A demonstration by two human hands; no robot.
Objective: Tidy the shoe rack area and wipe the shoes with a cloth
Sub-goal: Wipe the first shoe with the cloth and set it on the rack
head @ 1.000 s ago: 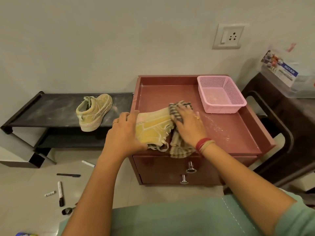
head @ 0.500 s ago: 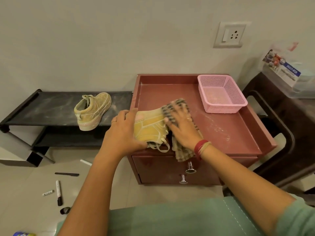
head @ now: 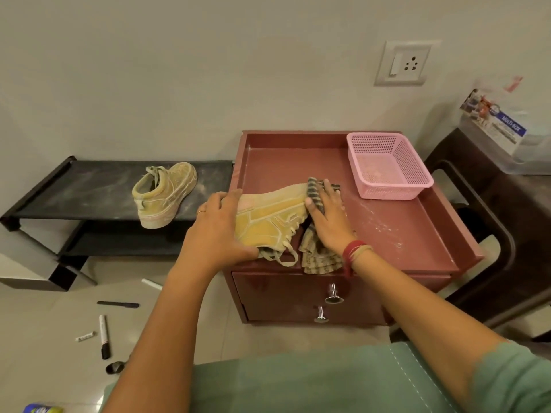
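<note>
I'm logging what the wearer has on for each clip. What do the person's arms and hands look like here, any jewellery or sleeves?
Both forearms are bare. The left hand has a thin ring on one finger. The right hand has red bangles and a tan thread band at the wrist. A pale green sleeve with light stitching covers the right upper arm.

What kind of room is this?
Probably a home entryway or a room corner where shoes are kept. A low shoe rack holds a shoe, a small cabinet stands beside it, and the wall has a plug socket.
</note>
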